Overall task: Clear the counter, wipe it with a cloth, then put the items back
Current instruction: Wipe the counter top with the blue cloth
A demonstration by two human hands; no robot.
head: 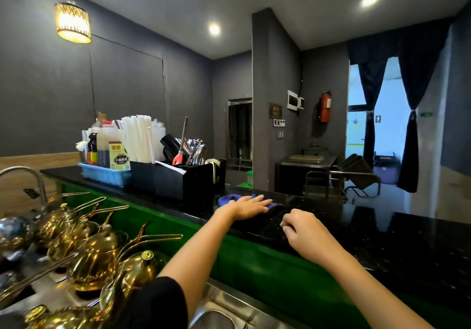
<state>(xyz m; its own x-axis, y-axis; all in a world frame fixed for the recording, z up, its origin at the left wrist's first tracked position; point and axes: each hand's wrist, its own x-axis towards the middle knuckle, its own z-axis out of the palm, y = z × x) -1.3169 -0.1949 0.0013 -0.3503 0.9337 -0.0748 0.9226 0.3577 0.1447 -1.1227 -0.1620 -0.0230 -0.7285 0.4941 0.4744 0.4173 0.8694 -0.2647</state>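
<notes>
On black desk [382, 239], just right of black organiser [178, 180]: blue cloth [229, 199] lies flat. Left hand [248, 207] pressed on it, fingers straight, spread. Right hand [303, 234] nearer, right of cloth, fingers curled in, nothing visible in its hold.

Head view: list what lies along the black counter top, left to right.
Blue tray of bottles → black box of white straws → black utensil caddy → blue cloth under the flat left hand → right hand, fingers curled.
</notes>
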